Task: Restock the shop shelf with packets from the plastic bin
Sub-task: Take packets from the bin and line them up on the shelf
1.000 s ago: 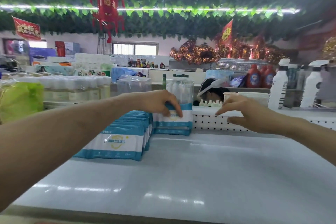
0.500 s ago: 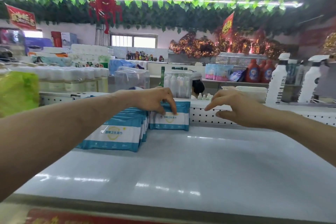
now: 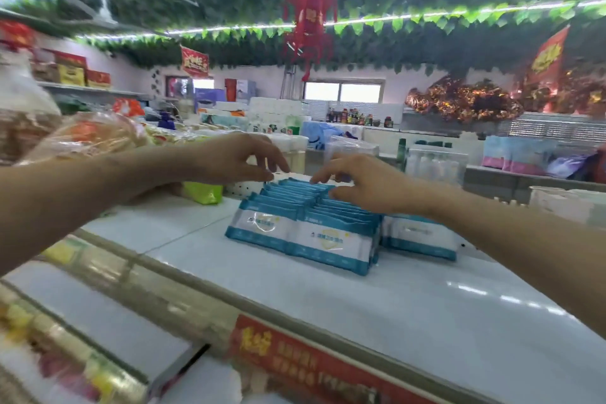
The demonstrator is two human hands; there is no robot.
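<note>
Packets (image 3: 305,233) in two rows on white shelf (image 3: 410,315). My left hand (image 3: 236,157) over back of packets, fingers loosely curled, holding nothing. My right hand (image 3: 370,184) on packet tops, fingertips touching; pinching or not, cannot tell.

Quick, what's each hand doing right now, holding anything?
Left hand: open, relaxed fingers above the blue-and-white plastic packets, holding nothing.
Right hand: open, fingertips touching the packets' top edges.
</note>
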